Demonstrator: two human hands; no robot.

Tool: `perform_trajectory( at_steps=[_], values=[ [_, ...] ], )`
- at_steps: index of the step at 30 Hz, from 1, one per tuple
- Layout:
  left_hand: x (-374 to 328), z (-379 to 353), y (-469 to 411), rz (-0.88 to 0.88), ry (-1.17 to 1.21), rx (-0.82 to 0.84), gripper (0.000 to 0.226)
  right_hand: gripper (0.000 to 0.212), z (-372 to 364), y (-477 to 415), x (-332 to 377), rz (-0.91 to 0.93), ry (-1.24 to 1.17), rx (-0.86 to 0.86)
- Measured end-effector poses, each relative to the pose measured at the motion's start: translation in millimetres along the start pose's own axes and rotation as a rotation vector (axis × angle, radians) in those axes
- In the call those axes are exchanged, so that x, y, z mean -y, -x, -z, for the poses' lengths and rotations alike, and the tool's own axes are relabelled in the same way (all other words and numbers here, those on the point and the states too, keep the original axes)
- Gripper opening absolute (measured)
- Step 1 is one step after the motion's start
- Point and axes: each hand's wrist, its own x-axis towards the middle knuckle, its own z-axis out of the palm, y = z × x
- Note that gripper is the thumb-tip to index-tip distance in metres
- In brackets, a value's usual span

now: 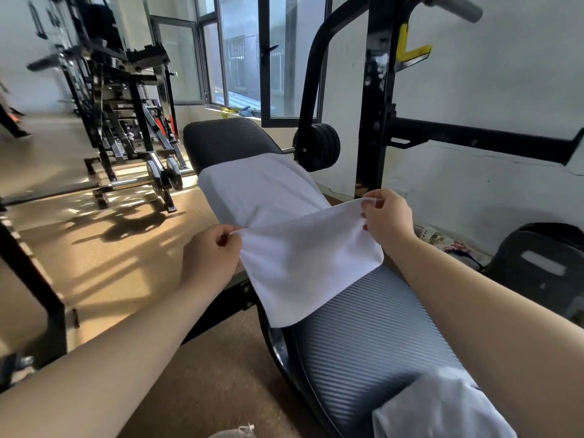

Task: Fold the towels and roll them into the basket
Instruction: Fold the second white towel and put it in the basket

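Note:
A white towel lies along a black padded weight bench. Its near end is lifted off the pad and folded over towards the far end. My left hand pinches the towel's left corner. My right hand pinches the right corner, a little higher and farther away. More white cloth lies on the near end of the bench, by my right forearm. No basket is in view.
A black rack upright and weight plates stand just right of the bench's far end. A loaded barbell and gym machines stand on the floor to the left. A dark bag sits by the right wall.

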Motion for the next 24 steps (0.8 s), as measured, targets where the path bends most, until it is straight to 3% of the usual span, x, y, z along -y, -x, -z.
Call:
perform_trajectory(
  at_steps=[18,24],
  values=[
    [12.5,21.1,-124.4,-0.064,0.070,-0.190,0.020,0.023,-111.7,-101.1,57.9,0.121,-0.032,-0.064],
    [21.5,21.6,-163.7,0.008,0.138,-0.270,0.034,0.021,-143.9,-138.5,74.0,0.167,-0.057,-0.039]
  ],
)
